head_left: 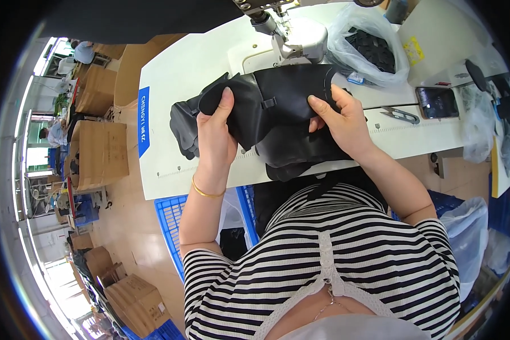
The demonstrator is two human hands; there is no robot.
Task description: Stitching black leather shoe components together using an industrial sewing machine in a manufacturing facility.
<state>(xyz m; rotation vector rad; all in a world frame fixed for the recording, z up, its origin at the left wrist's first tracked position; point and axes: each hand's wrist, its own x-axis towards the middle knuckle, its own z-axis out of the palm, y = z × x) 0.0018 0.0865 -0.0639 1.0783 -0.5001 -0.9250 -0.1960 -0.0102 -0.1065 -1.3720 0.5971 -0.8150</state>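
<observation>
Both hands hold a black leather-like piece point(292, 85) with stitched seams and a small strap loop near its middle. My left hand point(216, 133) pinches its left end, thumb on top, beside a rounded black flap point(212, 97). Gripping the right end, my right hand point(344, 120) has its thumb on the upper face and fingers curled partly beneath. More folded black material point(294, 148) lies under and in front of the piece on the white table point(167, 102). Just beyond stands the sewing machine point(292, 48), whose needle area is close to the piece's far edge.
To the right are a clear plastic bag point(388, 71) of black parts, thread snips point(400, 115) and a phone point(438, 102). A ruler strip point(402, 129) runs along the table's near edge. Blue crates point(173, 218) stand below; cardboard boxes point(102, 153) are at left.
</observation>
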